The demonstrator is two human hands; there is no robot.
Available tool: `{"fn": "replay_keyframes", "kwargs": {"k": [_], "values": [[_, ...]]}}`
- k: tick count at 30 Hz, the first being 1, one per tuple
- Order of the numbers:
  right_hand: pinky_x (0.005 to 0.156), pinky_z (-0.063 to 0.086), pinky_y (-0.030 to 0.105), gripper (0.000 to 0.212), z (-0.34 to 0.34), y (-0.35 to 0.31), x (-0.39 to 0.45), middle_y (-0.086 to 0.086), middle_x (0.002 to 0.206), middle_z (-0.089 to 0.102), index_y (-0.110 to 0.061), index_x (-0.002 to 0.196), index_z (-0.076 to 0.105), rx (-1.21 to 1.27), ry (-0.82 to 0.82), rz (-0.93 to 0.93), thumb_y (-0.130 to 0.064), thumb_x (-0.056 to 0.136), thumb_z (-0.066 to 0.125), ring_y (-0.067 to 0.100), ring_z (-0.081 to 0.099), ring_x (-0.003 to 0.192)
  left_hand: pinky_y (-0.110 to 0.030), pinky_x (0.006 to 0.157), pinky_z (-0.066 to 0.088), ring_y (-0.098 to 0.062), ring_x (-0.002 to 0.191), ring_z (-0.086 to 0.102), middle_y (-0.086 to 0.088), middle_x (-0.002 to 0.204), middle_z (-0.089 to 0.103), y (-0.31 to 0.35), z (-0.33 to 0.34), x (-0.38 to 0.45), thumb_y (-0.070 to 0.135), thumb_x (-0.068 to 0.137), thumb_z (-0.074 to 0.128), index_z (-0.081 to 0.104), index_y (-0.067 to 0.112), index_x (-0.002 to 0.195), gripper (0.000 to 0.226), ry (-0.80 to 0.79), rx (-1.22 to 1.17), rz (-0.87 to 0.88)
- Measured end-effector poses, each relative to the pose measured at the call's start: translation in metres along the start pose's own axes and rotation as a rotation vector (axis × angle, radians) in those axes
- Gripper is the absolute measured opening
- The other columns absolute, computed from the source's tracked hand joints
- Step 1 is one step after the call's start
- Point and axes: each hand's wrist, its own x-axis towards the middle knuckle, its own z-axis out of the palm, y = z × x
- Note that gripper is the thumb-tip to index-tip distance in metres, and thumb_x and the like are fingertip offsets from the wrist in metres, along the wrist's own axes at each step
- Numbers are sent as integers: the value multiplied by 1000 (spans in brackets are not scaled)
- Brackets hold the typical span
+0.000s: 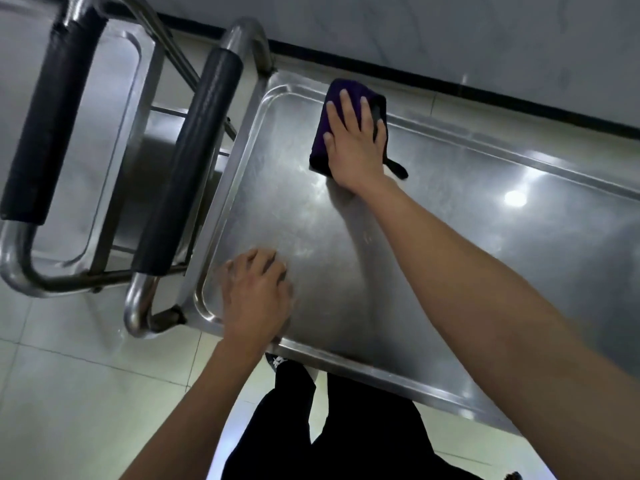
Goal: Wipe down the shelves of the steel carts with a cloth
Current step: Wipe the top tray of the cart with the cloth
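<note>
Leftmost, a second brushed-steel cart (114, 98) stands just beside the first, its curved tubular handle wrapped in a black padded sleeve (45, 133). Next to it rises the near cart's own tubular steel handle with a black ribbed sleeve (187, 168), bent round at both ends. Further right lies the flat stainless-steel top shelf (450, 237), a shallow tray with a raised rolled rim and rounded corners, its surface dull, faintly scratched and catching bright light spots. The left hand (258, 299) rests on the shelf's near left corner, fingers loosely bent with their tips on the metal, holding nothing. The right hand (356, 140) lies flat, fingers straight and spread, pressing down on a folded dark purple cloth (320, 136) close to the shelf's far rim; a black loop of the cloth pokes out beside the wrist. Right of the arm the steel surface runs on bare to the frame's edge. Pale glossy floor tiles (69, 393) surround the carts, and a black skirting strip (485, 88) edges the grey wall.
</note>
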Motion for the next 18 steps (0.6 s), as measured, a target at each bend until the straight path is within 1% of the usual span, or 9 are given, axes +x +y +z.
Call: {"fn": "replay_keyframes", "kwargs": {"k": [4,8,13,16,18], "values": [[122,2,55,58,-8,-1,26,-3,168,-6,-26,160,8,0,16,-7,-35,105,26,28,-10,153,-59,108,35,-26,126,48,-1,124,62,3,3,1,13,81,67,73,18,97,18,-8,-17,-22],[122,3,56,58,2,-9,12,0,168,-5,-23,160,11,-22,38,-10,-35,105,27,31,-9,153,-61,110,33,-28,133,47,-1,133,62,4,-2,-1,15,84,68,74,19,106,24,-43,-7,-25],[122,6,55,58,27,-30,-49,-1,168,0,-24,159,14,-57,25,-102,-37,105,28,29,-5,154,-60,113,32,-29,140,43,-2,145,56,-4,-6,-7,8,84,65,72,18,119,37,-97,-44,0],[122,5,54,57,43,-43,-96,-2,168,-1,-24,159,15,-35,19,-103,-37,105,28,28,-4,154,-58,115,31,-26,143,41,-4,148,53,-14,-8,-11,6,88,57,68,15,127,42,-95,-76,31],[122,4,54,57,49,-51,-123,-1,168,-2,-24,159,14,-19,15,-76,-35,105,29,28,-6,154,-53,117,30,-25,143,41,-5,147,53,-23,-8,-20,4,91,54,65,11,131,42,-73,-102,15]]}}
